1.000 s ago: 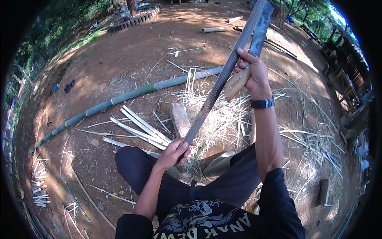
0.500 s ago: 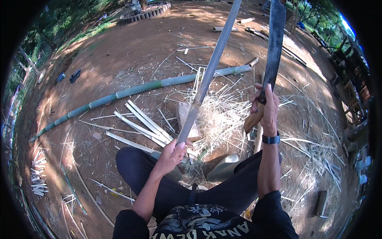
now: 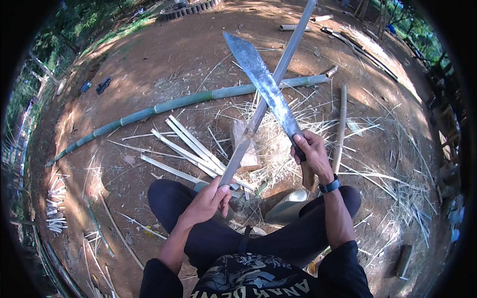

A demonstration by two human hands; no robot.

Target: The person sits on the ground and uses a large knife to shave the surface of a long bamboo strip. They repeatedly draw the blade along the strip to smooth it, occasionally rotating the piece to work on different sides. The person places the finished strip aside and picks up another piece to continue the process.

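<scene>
My left hand [image 3: 206,201] grips the lower end of a long, flat bamboo strip [image 3: 256,116], which slants up and away to the right. In my right hand [image 3: 313,154] is a machete [image 3: 263,69] with a broad grey blade and a wooden handle; the fingers wrap the handle near the blade. The blade crosses the strip from right to upper left; whether the two touch, I cannot tell. Below them on the ground stands a wooden block [image 3: 243,146], beside a heap of pale bamboo shavings [image 3: 276,144].
A long green bamboo pole [image 3: 184,102] lies across the ground ahead. Split bamboo strips [image 3: 191,149] fan out left of the block. A thinner bamboo stick [image 3: 341,129] lies at the right, near more scattered strips [image 3: 405,201]. Short pieces [image 3: 57,203] are piled far left.
The machete has swung from upright at the right to leaning left across the strip. My right hand has moved left and down. The left hand keeps hold of the strip.
</scene>
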